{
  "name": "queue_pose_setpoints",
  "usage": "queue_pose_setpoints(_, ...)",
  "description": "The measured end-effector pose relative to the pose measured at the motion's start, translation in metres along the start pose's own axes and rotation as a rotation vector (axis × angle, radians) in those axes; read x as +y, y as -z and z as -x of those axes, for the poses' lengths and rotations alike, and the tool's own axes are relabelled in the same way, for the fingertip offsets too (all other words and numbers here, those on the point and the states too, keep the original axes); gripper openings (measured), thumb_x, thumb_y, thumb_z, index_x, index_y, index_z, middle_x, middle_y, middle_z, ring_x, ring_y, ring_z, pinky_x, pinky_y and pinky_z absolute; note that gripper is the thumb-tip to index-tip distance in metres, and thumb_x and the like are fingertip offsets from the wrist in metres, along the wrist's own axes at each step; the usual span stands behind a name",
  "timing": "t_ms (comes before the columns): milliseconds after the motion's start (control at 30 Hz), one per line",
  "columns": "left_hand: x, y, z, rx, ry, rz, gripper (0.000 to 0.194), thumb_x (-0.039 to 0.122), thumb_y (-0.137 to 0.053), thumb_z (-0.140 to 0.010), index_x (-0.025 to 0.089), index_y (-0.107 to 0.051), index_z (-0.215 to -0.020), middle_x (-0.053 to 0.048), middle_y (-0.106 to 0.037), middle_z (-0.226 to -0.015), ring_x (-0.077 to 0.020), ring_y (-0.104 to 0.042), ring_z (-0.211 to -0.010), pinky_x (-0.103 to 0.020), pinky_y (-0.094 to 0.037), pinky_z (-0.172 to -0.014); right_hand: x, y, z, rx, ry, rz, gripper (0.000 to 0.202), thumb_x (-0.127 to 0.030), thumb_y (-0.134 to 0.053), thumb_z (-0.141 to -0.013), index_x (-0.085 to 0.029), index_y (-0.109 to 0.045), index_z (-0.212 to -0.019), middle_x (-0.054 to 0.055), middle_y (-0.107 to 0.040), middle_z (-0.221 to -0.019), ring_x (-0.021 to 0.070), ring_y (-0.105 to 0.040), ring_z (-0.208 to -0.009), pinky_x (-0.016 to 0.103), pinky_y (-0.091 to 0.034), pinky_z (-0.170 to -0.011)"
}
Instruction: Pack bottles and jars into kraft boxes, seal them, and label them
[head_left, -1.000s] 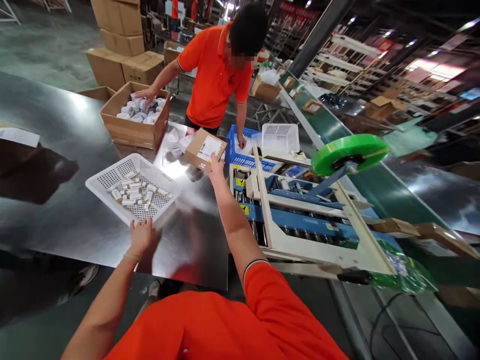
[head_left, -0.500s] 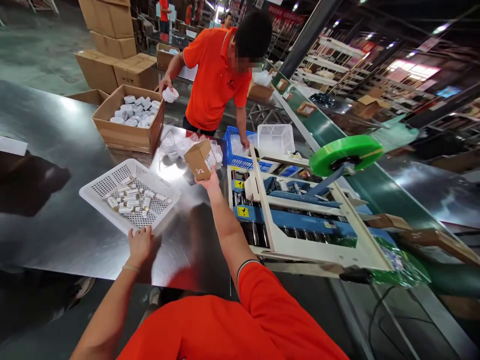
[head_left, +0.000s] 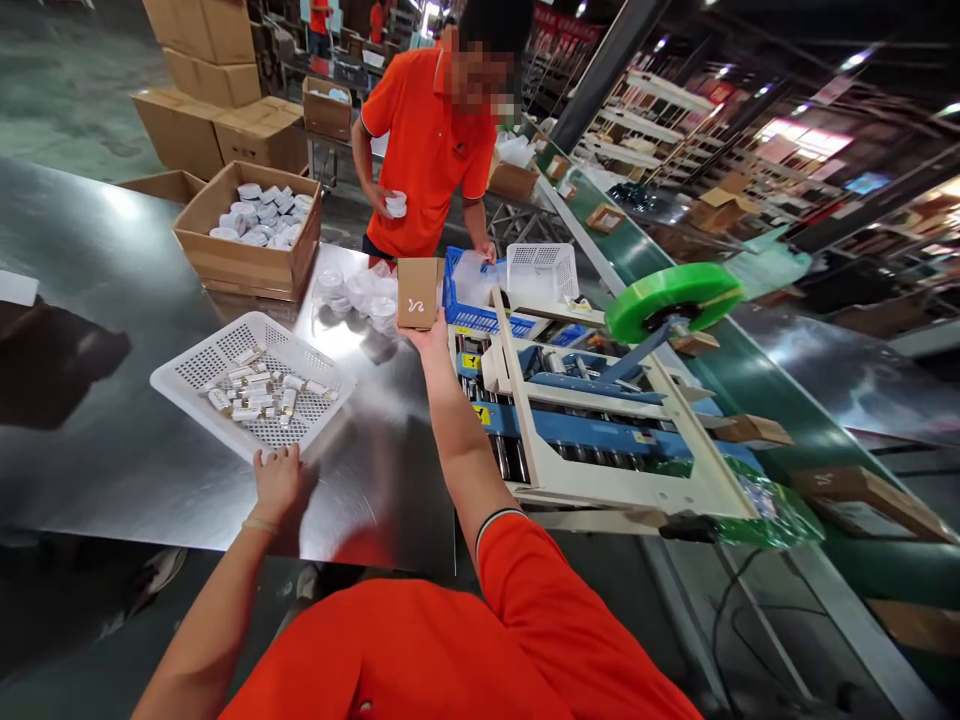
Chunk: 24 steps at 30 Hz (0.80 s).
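My right hand [head_left: 427,332] is closed on a small brown cardboard box [head_left: 420,290], held upright by its lower end over the table between the wrapped white pieces and the sealing machine. My left hand [head_left: 277,480] rests with its fingers curled over the near rim of a white perforated plastic basket [head_left: 196,412]. Inside the basket lie several small white cylinders with gold-coloured ends [head_left: 255,385]. Just left of the brown box, white round items in clear plastic [head_left: 360,292] sit in a cluster on the metal table [head_left: 105,440].
Beyond the basket stands an open carton [head_left: 247,262] of white round pieces. Across the table a co-worker [head_left: 427,150] holds white round pieces and reaches into a blue crate [head_left: 469,315]. A tape sealing machine [head_left: 600,430] with a green tape roll [head_left: 667,300] adjoins the table; a green conveyor [head_left: 720,360] runs behind.
My right hand has moved the brown box slightly right and turned it more upright. The co-worker's hand with the white pieces has come in toward their body. My left hand stays on the basket rim.
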<state>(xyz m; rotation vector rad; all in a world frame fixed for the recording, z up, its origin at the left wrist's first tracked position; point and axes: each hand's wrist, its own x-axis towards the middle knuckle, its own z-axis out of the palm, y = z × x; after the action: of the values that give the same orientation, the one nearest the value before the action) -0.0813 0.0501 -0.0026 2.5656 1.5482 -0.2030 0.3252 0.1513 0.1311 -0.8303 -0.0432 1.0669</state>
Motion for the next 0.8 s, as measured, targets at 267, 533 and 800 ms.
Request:
queue_pose_setpoints(267,-0.001,0.003,-0.001,-0.016,0.005,0.002,0.039,0.024,-0.044,-0.108,0.011,-0.072,-0.132,-0.024,-0.079,-0.126,-0.0404,-0.076,-0.12,-0.064,-0.032,-0.126,0.024,0.017,0.043,-0.037,-0.152,-0.099,0.046,-0.06,-0.039,-0.115,-0.022,-0.065,-0.108,0.005,-0.075,-0.095,0.0232,-0.069,-0.104,0.048,-0.064,-0.09)
queue_pose_setpoints(533,-0.001,0.001,0.0,-0.012,0.013,0.061,0.038,0.024,-0.05,-0.106,0.011,-0.071,-0.135,-0.025,-0.078,-0.128,-0.0403,-0.074,-0.123,-0.062,-0.031,-0.128,0.127,0.143,0.161,0.09,-0.474,0.025,0.041,-0.056,-0.046,-0.113,-0.023,-0.071,-0.116,0.008,-0.081,-0.097,0.0269,-0.077,-0.095,0.053,-0.067,-0.086)
queue_pose_setpoints(800,0.0,0.001,0.0,0.062,0.047,0.159,0.049,0.029,-0.053,-0.104,0.008,-0.064,-0.146,-0.026,-0.074,-0.136,-0.0404,-0.07,-0.13,-0.063,-0.032,-0.13,0.186,0.229,0.233,0.273,-0.621,0.164,0.031,-0.054,-0.054,-0.107,-0.029,-0.073,-0.105,0.007,-0.082,-0.096,0.0297,-0.082,-0.1,0.053,-0.068,-0.09)
